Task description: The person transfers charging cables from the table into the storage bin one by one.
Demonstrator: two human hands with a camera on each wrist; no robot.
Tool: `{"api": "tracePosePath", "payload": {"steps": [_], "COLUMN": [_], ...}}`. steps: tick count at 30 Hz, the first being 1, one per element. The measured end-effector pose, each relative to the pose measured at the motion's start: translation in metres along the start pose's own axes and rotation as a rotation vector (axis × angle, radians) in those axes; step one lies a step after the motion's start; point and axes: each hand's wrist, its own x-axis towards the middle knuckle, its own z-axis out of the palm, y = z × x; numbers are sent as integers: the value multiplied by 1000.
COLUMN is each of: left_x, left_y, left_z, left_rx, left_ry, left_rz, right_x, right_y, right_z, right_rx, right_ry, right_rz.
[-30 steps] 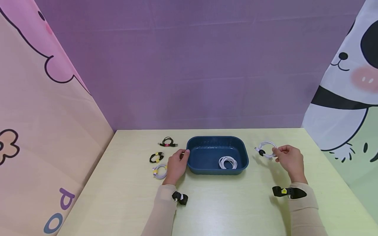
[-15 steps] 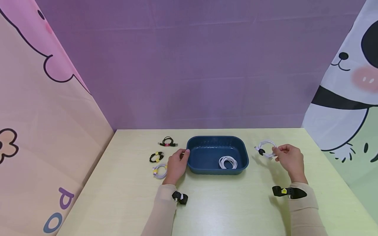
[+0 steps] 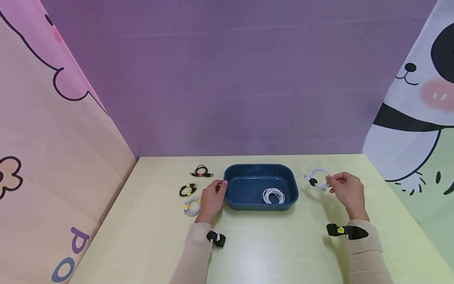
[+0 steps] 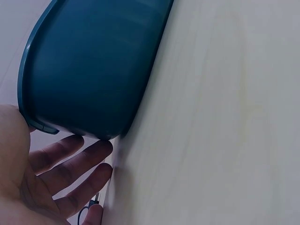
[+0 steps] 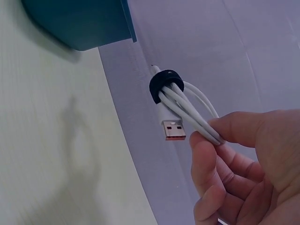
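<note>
At the right, my right hand point(image 3: 349, 193) pinches a coiled white USB cable point(image 3: 318, 178) between thumb and fingers, above the table. In the right wrist view a black strap point(image 5: 166, 84) binds the coil and its metal USB plug point(image 5: 174, 130) hangs down. My left hand point(image 3: 213, 199) holds the left rim of a blue plastic bin point(image 3: 260, 207), thumb at the rim. Its fingertips point(image 4: 104, 147) touch the bin's outer wall in the left wrist view. Inside the bin, toward the front right, lies another coiled white cable point(image 3: 274, 195).
Left of the bin lie a black cable with a red tie point(image 3: 201, 172), a black cable with yellow ties point(image 3: 188, 189) and a white cable with yellow ties point(image 3: 191, 206), partly behind my left hand. A purple cloth wall point(image 3: 244, 90) rises behind the table point(image 3: 273, 244).
My right hand has shifted very slightly up and left with the white cable. The left hand and the bin stay in place.
</note>
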Motion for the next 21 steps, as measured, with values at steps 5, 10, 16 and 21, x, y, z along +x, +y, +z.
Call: {"api": "tracePosePath", "payload": {"steps": [5, 10, 16, 21], "left_x": [0, 0, 1, 1], "left_y": [0, 0, 0, -1], "left_z": [0, 1, 2, 1], "left_rx": [3, 9, 10, 10], "left_ry": [0, -1, 2, -1], "left_rz": [0, -7, -16, -13], "right_x": [-1, -1, -2, -2], "right_y": [-2, -3, -6, -7], "right_z": [1, 3, 4, 4], "right_rx": [-2, -4, -1, -1], "right_ry": [-4, -7, -8, -3], "right_rz": [-9, -18, -41, -56]}}
